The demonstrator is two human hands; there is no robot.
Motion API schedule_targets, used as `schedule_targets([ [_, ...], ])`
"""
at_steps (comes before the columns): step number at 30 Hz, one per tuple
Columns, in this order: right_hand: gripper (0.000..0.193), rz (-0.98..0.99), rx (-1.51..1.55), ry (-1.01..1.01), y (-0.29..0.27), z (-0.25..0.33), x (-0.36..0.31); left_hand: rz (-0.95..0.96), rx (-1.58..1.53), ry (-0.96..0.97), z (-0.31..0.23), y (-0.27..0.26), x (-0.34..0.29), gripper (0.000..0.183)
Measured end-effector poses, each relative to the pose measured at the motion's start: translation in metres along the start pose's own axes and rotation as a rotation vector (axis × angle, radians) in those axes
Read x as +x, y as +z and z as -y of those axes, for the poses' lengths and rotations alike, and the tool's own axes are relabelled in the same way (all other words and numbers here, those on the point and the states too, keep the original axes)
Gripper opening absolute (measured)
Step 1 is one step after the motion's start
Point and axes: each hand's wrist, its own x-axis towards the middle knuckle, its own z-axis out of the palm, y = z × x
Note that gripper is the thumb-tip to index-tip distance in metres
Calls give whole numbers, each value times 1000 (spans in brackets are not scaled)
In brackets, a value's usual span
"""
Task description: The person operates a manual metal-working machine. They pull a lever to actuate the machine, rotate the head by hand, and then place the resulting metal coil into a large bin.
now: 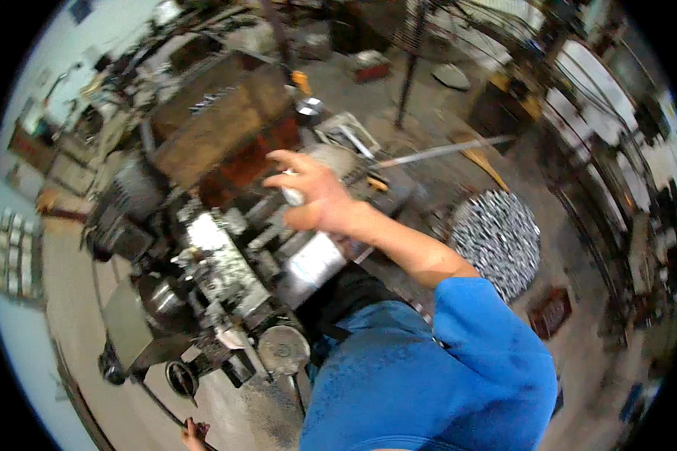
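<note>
Your right hand is spread around a small pale piece near the machine; your left hand is at the dark lever. I cannot tell if they grip; better secure the piece first.

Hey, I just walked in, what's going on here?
Someone in a blue shirt is at a grimy metal machine. Their left hand is at a long dark bar, low down. Their right hand is out near the machine, with something small and pale by its fingers, too blurred to identify. Small silvery metal pieces sit heaped to the right.
</note>
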Motion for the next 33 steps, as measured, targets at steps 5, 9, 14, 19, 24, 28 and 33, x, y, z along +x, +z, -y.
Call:
schedule_targets([
  [5, 44, -86, -493, 765, -149, -112, -188, 299, 5, 57, -34, 5, -34, 29],
  [9, 31, 150, -900, 1310, -219, -178, -306, 301, 10, 27, -31, 11, -32, 28],
  [14, 35, 400, -929, 1364, -225, -223, -348, 318, 19, -30, -18, 3, -2, 28],
  [19, 44, 698, -1008, 1411, -199, -224, -320, 60, 23, 3, 12, -6, 23, 26],
  [24, 56, 783, -915, 1516, -206, -229, -316, 62, -36, -28, 24, -4, 45, 26],
  [28, 52, 676, -939, 1426, -201, -226, -315, 164, -95, -32, 36, -13, 56, 29],
  [33, 34, -29, -483, 1052, -209, -232, -354, 198, -63, 87, 11, -2, 15, 33],
])
